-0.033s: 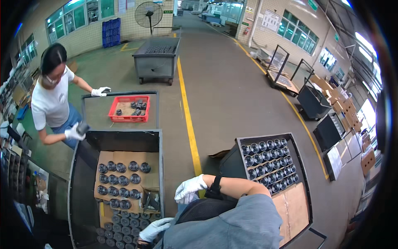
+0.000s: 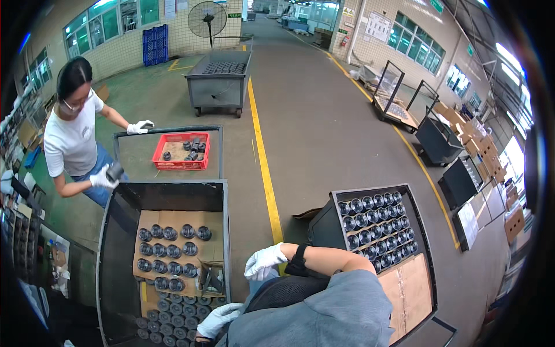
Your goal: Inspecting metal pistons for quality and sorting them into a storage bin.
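In front of my waist, my right hand (image 2: 265, 261), in a white glove, is loosely curled with nothing visible in it. My left hand (image 2: 218, 319), also gloved, lies with outstretched fingers against my side, by the rim of a deep dark metal cart (image 2: 225, 231). Inside that cart, several dark round metal parts (image 2: 174, 251) stand in rows on a cardboard sheet (image 2: 208, 224). More grey parts (image 2: 178, 320) are packed lower down, nearest me. A co-worker (image 2: 75, 127) at the far left holds a dark cylindrical part (image 2: 115, 171) over the cart's corner.
A red crate (image 2: 180, 167) with a few parts sits beyond the cart. At my right, another cart (image 2: 429, 254) holds rows of shiny cup-like parts (image 2: 378, 222) and cardboard. A grey wheeled bin (image 2: 217, 87) stands further ahead, beside a yellow floor line (image 2: 263, 168).
The co-worker's held part has tilted and shifted slightly upward. The whole view has moved a little; my hands keep their places.
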Demonstrator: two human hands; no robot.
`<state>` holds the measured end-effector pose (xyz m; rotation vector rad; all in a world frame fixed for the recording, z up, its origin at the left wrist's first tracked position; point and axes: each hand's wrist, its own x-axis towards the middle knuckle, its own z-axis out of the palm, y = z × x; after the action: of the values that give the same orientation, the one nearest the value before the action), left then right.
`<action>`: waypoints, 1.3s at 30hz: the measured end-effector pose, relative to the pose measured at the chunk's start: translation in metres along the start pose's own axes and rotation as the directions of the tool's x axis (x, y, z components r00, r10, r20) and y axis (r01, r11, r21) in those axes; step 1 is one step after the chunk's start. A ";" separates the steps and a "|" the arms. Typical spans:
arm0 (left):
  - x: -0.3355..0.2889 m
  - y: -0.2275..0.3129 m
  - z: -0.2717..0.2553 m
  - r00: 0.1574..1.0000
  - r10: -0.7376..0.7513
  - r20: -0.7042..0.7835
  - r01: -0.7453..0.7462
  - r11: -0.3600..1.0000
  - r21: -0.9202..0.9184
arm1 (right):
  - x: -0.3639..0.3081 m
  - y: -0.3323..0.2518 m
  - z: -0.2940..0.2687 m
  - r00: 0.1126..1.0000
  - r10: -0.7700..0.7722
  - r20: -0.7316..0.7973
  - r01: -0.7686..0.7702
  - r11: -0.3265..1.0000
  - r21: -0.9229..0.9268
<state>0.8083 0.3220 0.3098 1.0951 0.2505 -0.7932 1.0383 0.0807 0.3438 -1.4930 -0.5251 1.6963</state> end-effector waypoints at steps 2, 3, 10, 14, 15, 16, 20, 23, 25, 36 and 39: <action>0.017 -0.025 -0.005 1.000 -0.019 -0.017 0.017 0.993 -0.118 | 0.020 0.023 -0.026 0.978 0.128 -0.164 -0.161 0.965 -0.208; 0.034 -0.039 -0.016 0.991 0.132 -0.026 -0.128 0.984 0.124 | 0.027 0.040 -0.043 0.963 0.147 -0.225 -0.189 0.966 -0.178; 0.145 0.026 0.007 0.970 0.205 0.130 -0.243 0.801 0.547 | -0.005 0.134 -0.112 0.776 0.080 -0.626 0.074 0.973 0.217; 0.216 0.068 0.028 0.916 0.351 0.196 -0.313 0.315 0.896 | -0.031 0.186 -0.157 0.765 0.199 -0.612 0.125 0.887 0.444; 0.234 0.073 0.030 0.934 0.291 0.208 -0.306 0.348 0.886 | -0.038 0.209 -0.175 0.804 0.205 -0.558 0.158 0.832 0.532; 0.253 0.081 0.036 0.949 0.236 0.208 -0.288 0.386 0.877 | -0.040 0.234 -0.193 0.846 0.200 -0.494 0.176 0.770 0.613; 0.328 0.070 0.043 0.926 -0.362 0.109 0.149 0.615 0.774 | -0.062 0.298 -0.254 0.639 0.445 -0.628 0.439 0.459 0.772; 0.383 0.081 0.059 0.886 -0.461 0.051 0.350 0.735 0.580 | -0.054 0.353 -0.304 0.460 0.674 -0.577 0.500 0.341 0.796; 0.413 0.086 0.065 0.893 -0.436 -0.109 0.418 0.716 0.559 | -0.040 0.371 -0.325 0.422 0.742 -0.520 0.524 0.269 0.809; 0.513 0.130 0.041 0.888 -0.356 -0.290 0.457 0.611 0.647 | 0.011 0.410 -0.405 0.359 0.882 -0.307 0.813 -0.134 0.566; 0.526 0.138 0.014 0.889 -0.302 -0.343 0.456 0.637 0.621 | 0.022 0.399 -0.428 0.387 0.893 -0.230 0.766 -0.172 0.620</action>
<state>1.2702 0.1040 0.1237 1.8915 0.3902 -1.2096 1.3322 -0.2225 -0.0621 -0.6464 1.6261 0.2314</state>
